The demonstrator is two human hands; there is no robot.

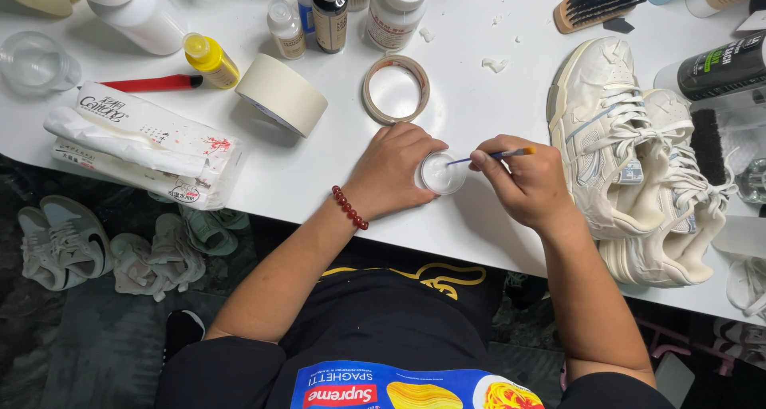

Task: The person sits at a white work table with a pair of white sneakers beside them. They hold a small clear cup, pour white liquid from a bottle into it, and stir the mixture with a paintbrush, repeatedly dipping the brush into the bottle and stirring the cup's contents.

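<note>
The left hand (392, 169) grips the small cup of white paint (443, 173) at the table edge (479, 241) while the right hand (527, 181) pinches a fine brush (491, 157) dipped in it; an overloaded tip risks dripping near the white sneakers (630, 162).

White table (319, 177): tape rolls (281, 94) at 11 o'clock, bottles at 12, cream sneakers (630, 162) at 3, tissue pack (144, 142) at 9.
</note>
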